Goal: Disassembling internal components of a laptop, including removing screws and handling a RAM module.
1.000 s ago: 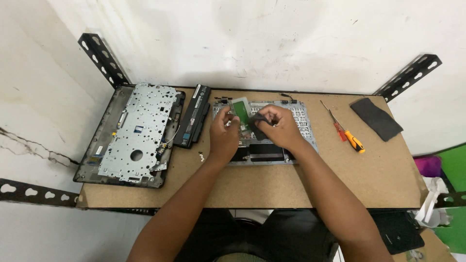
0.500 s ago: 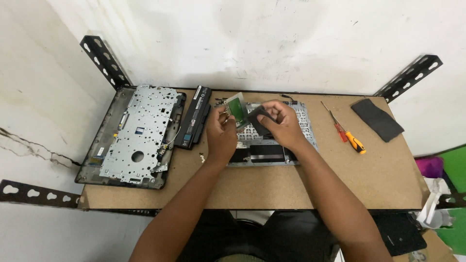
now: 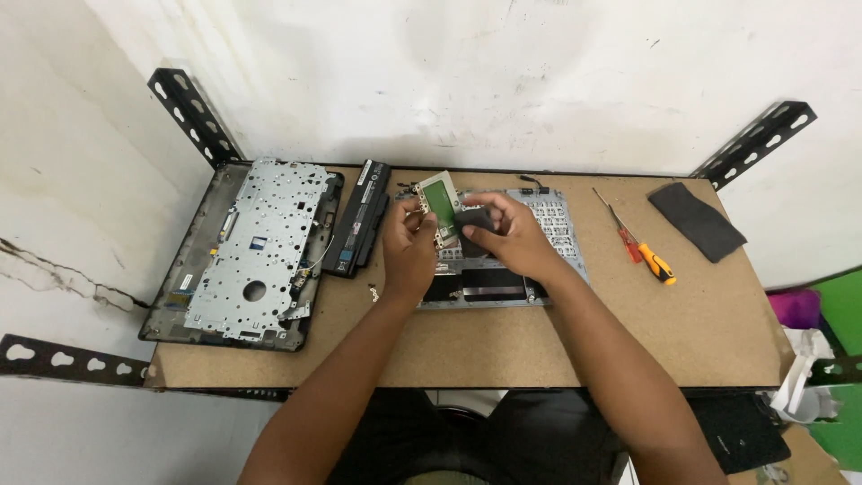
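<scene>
Two hands lift parts above a stripped laptop palm rest [image 3: 503, 286].
The left hand [image 3: 409, 247] pinches a green circuit board [image 3: 441, 198]; the right hand [image 3: 512, 235] grips a dark part [image 3: 473, 222] beside it.

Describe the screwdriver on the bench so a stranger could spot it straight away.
Start at the brown chipboard bench and look right of the person's right hand. The screwdriver lies there slanted, left of a dark cloth; its orange and black handle sets it apart.

Repair workshop: screwdrivers [image 3: 639, 242], dismantled laptop chassis [image 3: 247, 247], workbench [image 3: 575, 341].
</scene>
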